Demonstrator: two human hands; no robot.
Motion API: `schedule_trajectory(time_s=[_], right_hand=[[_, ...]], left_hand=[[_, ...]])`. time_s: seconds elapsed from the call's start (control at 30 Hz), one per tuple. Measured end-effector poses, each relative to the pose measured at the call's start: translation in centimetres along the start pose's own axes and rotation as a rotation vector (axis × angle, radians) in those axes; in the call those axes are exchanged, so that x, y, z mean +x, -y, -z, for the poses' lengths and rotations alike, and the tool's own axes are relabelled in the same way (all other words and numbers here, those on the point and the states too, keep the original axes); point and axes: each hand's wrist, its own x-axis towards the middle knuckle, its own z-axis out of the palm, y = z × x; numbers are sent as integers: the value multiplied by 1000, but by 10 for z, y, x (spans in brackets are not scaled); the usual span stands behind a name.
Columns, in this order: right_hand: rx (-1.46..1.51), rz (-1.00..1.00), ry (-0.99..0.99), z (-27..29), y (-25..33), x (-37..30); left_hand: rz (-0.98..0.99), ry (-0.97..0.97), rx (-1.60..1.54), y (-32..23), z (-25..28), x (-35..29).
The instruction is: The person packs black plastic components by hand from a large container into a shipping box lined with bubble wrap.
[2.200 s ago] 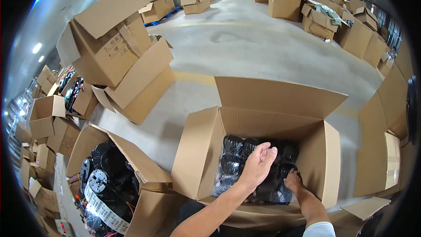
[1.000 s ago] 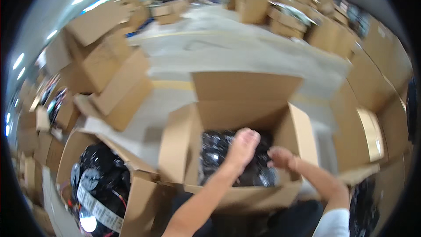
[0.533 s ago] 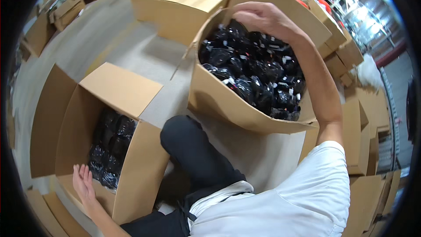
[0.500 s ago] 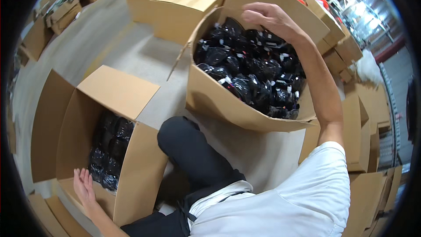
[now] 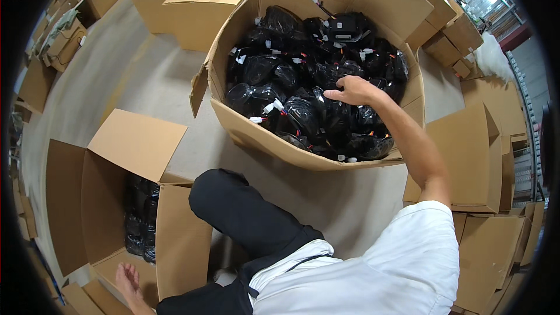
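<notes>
A large open cardboard box (image 5: 291, 149) stands ahead, filled with black plastic-wrapped units (image 5: 265, 70) that have white connectors and coloured wires sticking out. Over the middle of this pile reaches my right hand (image 5: 356, 90), thumb stretched out, fingers loosely bent, nothing visible in it. A black boxy unit (image 5: 348, 26) with a wire and white plug lies at the far side of the pile. At the lower left, a smaller open carton (image 5: 184, 239) holds more black wrapped units (image 5: 142, 219) in rows. My left hand (image 5: 128, 283) is at its near edge, fingers apart and empty.
A taped carton (image 5: 204, 23) sits behind, left of the large box. On the right stand more cartons (image 5: 466, 163) and flattened cardboard (image 5: 490, 256). My bent left knee (image 5: 213, 195) is between the two open boxes. A carton flap (image 5: 137, 143) sticks outward.
My right hand has come down from the large box's far edge to the middle of its pile. My left hand has drawn back toward me, and the view has shifted.
</notes>
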Motion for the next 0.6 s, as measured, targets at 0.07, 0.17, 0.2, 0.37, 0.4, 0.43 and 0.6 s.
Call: schedule_trajectory(time_s=[0.07, 0.17, 0.2, 0.37, 0.4, 0.43, 0.6], right_hand=[[55, -54, -44, -15, -19, 0], [174, -126, 38, -44, -8, 15], [114, -208, 34, -53, 5, 23], [96, -158, -84, -93, 29, 59], [109, -42, -195, -94, 0, 53], [332, 127, -104, -86, -17, 44], [63, -217, -214, -112, -45, 20]], left_hand=[[-7, -37, -10, -2, -14, -12], [62, 27, 43, 0, -22, -19], [17, -4, 43, -6, -26, -26], [-142, 35, 42, -19, -38, -43], [-186, 70, 29, -16, -51, -39], [-214, 67, 16, -23, -69, -53], [-191, -22, 67, -28, -65, -69]])
